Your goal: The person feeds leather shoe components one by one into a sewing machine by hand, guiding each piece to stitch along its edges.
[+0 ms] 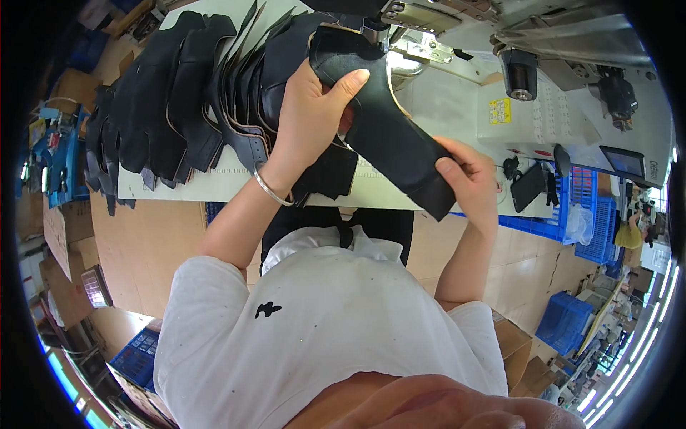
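Note:
A black leather shoe-upper piece [389, 132] with a pale cut edge slants across the front of a sewing machine [443, 50]. Its upper end lies by the machine's presser foot and needle area [376, 32]. My left hand [321, 107], with a bangle at the wrist, grips the piece near that end, thumb on top. The left fingers are partly hidden beneath the leather. At the lower right end my right hand [468, 179] pinches the piece between thumb and fingers. Many similar black pieces [193, 86] lie in overlapping rows to the left.
The pale machine table [236, 182] carries the stacked pieces. A small dark screen [623, 161] and a black phone-like device [527, 187] sit to the right. Blue plastic crates [572, 193] stand beside the table. Cardboard [146, 250] lies on the floor at left.

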{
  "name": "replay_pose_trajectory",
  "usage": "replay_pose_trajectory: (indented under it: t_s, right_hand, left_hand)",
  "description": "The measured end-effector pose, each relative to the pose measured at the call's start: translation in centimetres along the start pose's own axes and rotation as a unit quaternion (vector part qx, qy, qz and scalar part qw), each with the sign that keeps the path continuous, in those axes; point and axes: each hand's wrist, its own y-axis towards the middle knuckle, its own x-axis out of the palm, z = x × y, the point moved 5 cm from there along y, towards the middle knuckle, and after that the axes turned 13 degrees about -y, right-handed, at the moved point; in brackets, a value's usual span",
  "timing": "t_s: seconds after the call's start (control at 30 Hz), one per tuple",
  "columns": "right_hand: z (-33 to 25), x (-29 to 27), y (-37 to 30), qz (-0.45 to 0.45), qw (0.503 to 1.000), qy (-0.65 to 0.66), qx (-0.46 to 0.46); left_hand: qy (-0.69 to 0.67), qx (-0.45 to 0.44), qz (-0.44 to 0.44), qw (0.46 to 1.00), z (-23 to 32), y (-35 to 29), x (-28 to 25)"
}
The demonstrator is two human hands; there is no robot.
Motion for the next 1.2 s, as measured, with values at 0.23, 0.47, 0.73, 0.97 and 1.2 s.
replay_pose_trajectory:
  t_s: [0.23, 0.47, 0.73, 0.97, 1.2]
  right_hand:
    - [-0.3, -1.3, 1.0, -0.030, 0.999, 0.009, -0.007]
    - [-0.7, -1.4, 1.5, -0.041, 0.999, 0.017, -0.016]
    - [-1.3, -1.2, 2.0, -0.033, 0.999, 0.031, -0.017]
    - [-1.4, -0.1, 2.0, -0.007, 0.998, 0.063, -0.004]
    - [-1.9, 1.0, 1.8, 0.036, 0.997, 0.064, -0.011]
  left_hand:
    - [0.016, 0.031, 0.021, 0.999, -0.1, -0.2, 0.4]
    - [0.007, 0.058, 0.017, 0.998, 0.1, 0.3, 0.6]
    - [0.006, 0.045, 0.005, 0.999, 0.5, 1.4, 0.6]
    - [-0.001, 0.035, -0.007, 0.999, 0.8, 2.7, 0.5]
    - [0.003, 0.013, -0.021, 1.000, 1.0, 4.0, 0.3]
